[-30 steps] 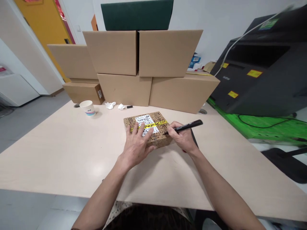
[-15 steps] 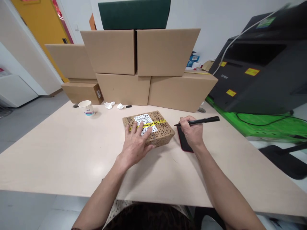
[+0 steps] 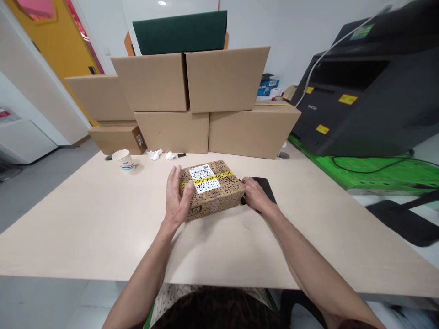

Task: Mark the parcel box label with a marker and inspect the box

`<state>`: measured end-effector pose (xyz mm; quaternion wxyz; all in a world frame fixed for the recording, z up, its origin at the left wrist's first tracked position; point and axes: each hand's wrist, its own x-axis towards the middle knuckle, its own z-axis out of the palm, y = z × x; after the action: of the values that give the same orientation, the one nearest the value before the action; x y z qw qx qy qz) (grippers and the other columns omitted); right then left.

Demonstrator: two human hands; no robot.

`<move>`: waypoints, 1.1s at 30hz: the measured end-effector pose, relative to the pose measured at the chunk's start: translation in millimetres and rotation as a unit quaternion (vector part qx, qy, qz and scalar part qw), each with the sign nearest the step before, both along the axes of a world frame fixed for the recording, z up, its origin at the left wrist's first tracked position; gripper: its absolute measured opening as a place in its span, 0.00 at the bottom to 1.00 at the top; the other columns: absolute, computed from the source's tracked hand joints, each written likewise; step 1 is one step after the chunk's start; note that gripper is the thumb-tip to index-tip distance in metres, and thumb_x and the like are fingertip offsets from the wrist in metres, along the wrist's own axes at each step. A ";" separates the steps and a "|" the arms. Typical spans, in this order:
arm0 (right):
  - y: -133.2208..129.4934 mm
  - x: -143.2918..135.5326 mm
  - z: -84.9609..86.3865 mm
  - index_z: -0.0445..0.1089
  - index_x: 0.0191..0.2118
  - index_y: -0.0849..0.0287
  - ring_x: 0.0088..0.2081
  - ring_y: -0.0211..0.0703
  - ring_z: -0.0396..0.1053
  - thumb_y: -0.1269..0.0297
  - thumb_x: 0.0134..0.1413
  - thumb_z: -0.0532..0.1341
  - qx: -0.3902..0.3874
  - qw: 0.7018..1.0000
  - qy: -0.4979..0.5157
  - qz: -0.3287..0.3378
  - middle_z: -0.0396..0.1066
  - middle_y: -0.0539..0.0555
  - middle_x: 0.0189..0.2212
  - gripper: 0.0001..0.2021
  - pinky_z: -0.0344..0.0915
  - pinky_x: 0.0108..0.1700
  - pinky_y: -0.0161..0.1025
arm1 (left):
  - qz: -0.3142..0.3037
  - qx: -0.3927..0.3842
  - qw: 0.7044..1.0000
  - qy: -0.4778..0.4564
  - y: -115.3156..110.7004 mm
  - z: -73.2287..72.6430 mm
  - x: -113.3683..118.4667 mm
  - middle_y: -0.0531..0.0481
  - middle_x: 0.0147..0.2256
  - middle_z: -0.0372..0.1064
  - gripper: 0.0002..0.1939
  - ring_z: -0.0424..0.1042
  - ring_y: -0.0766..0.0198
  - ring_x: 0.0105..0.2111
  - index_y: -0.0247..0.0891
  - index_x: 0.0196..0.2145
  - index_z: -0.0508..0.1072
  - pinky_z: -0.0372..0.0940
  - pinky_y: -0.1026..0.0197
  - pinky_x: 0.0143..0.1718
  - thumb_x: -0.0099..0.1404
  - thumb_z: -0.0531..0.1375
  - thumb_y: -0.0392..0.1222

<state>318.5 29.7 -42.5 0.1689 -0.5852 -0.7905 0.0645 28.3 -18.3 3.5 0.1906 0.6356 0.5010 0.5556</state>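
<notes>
A small cardboard box [image 3: 228,185], covered in black speckles, lies flat on the table. It bears a white speckled label [image 3: 205,179] and a strip of yellow tape [image 3: 224,175]. Against its left side rests my left hand [image 3: 177,196], fingers stretched out and thumb at the top edge. At the right end of the box, my right hand [image 3: 255,194] is closed around a black marker [image 3: 243,200]; only a dark end shows beside the box. Partly behind this hand lies a flat black object like a phone [image 3: 267,186].
Large cardboard boxes [image 3: 171,132] are stacked along the back, topped by a dark green box [image 3: 181,34]. A paper cup [image 3: 123,160], crumpled tissues [image 3: 155,155] and a small black piece [image 3: 181,155] stand before them. A dark printer [image 3: 343,105] is at right.
My left hand has slid off the label to the box's left side. My right hand has lowered and moved left with the marker to the box's right end, uncovering more of the flat black object.
</notes>
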 end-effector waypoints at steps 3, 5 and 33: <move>3.4 0.9 1.2 0.80 0.49 0.61 0.50 0.57 0.71 0.79 0.59 0.53 0.010 0.999 0.050 -0.003 0.77 0.66 0.45 0.20 0.64 0.52 0.48 | 0.040 -0.121 0.976 -0.177 10.0 -3.0 -4.1 0.39 0.75 0.48 0.43 0.47 0.47 0.75 0.45 0.69 0.60 0.50 0.44 0.73 0.65 0.61 0.69; 3.4 -0.2 5.6 0.77 0.55 0.61 0.52 0.55 0.72 0.74 0.65 0.50 0.021 0.996 0.089 -0.012 0.78 0.65 0.49 0.21 0.66 0.55 0.49 | 0.044 -0.209 0.938 -0.274 16.4 -5.5 -7.9 0.39 0.72 0.56 0.41 0.53 0.44 0.73 0.45 0.65 0.65 0.60 0.43 0.68 0.62 0.62 0.70; -14.6 -34.8 7.4 0.74 0.57 0.52 0.58 0.53 0.75 0.36 0.64 0.54 -0.019 0.819 0.571 0.048 0.76 0.60 0.58 0.30 0.73 0.54 0.50 | -0.117 -0.078 0.928 -0.346 19.2 15.6 -20.5 0.46 0.57 0.77 0.24 0.70 0.45 0.63 0.39 0.50 0.80 0.68 0.51 0.58 0.57 0.63 0.50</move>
<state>283.7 15.2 -35.1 0.5759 -0.4074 -0.5780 0.4103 7.8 0.9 19.2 0.4651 0.4415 0.3678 0.6734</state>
